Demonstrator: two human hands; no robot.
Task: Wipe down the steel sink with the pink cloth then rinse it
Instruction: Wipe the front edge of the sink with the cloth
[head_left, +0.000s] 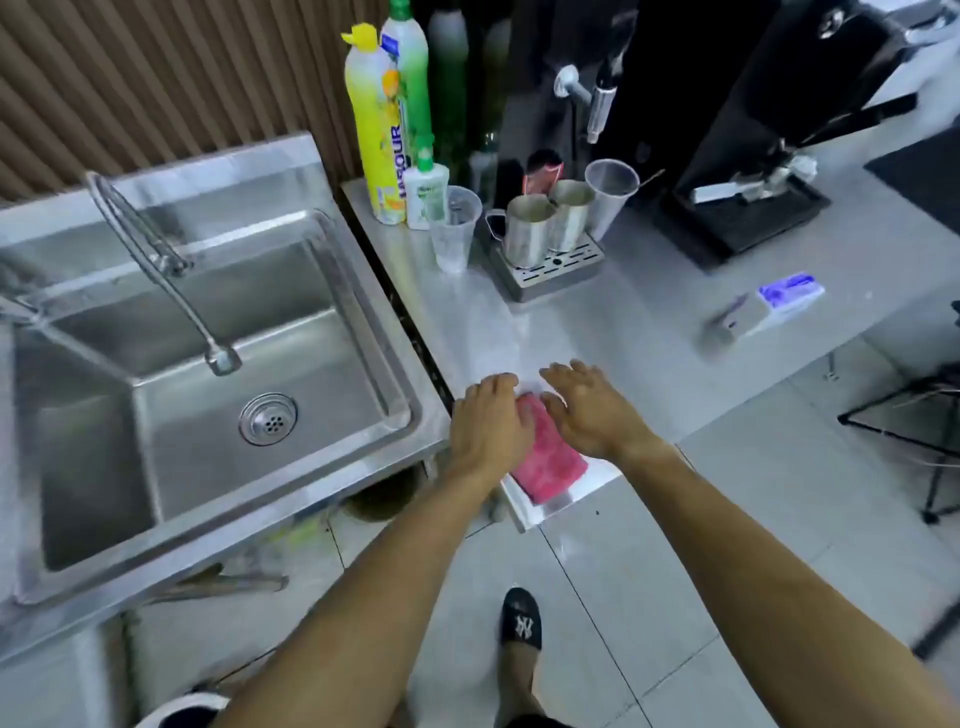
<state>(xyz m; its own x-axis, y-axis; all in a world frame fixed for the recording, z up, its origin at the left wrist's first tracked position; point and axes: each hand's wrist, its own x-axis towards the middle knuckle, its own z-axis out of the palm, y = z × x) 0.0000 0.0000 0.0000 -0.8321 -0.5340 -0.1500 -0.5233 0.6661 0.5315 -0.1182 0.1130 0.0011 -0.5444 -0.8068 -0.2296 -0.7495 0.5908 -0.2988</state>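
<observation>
The pink cloth (550, 460) lies folded on the steel counter's near corner, just right of the steel sink (218, 332). My left hand (491, 426) rests on the cloth's left side, fingers curled over its far edge. My right hand (589, 410) hovers flat over the cloth's right side with fingers spread. The sink basin is dry-looking, with a round drain (268, 418) and a curved tap (156, 265) hanging over it.
Detergent bottles (382, 130) and plastic cups (454, 228) stand at the counter's back. Two steel jugs (545, 223) sit on a drip tray. A black coffee machine (727, 130) fills the back right. A tissue pack (779, 301) lies right. Tiled floor below.
</observation>
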